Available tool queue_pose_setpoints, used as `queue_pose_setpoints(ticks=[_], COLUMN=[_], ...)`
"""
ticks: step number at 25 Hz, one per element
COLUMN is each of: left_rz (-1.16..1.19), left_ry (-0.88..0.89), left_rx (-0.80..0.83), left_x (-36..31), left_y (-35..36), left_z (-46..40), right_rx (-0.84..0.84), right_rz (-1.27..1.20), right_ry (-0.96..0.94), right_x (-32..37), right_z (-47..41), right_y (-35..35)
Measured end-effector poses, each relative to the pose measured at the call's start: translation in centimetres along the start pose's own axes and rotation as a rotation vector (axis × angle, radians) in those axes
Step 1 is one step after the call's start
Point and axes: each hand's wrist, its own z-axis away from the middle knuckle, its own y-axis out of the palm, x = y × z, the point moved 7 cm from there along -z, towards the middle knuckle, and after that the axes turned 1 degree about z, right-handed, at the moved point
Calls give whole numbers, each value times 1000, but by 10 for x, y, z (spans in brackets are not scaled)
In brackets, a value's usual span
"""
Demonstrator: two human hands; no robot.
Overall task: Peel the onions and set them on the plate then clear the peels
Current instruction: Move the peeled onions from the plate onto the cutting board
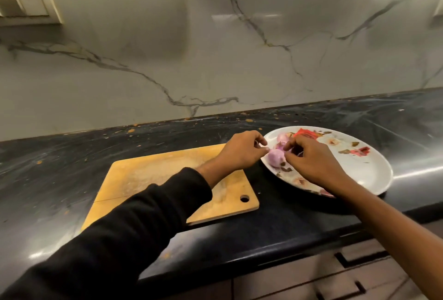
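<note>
Right of centre, both hands, left hand [242, 153] and right hand [311, 160], pinched a pale onion [275, 158] over the plate [374, 175], apparently so peels fell there.

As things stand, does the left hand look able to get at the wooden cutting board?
Probably yes: the left hand hovers over the cutting board at its far right corner, nothing between them, though its fingers are busy at the onion.

pale purple peeled onion [276, 157] sits at the white flowered plate's [366, 170] left edge, another onion [282, 137] behind it.
</note>
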Motion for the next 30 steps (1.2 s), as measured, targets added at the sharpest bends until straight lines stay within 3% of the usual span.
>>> queue_pose_setpoints(ticks=[6,18,24,30], left_rz=[-151,250,355,331], left_ry=[-19,8,-33,-169], left_rx=[134,30,-17,-60], left_x=[-2,1,37,108], left_y=[32,20,-33,-87], left_z=[-23,-4,30,98], right_rx=[61,21,114,368], right_rz=[-16,-197,-375,-544], right_ry=[63,42,-3,-22], right_x=[-27,-11,43,130], right_z=[-5,-11,-19,-3], right_y=[10,25,54,133])
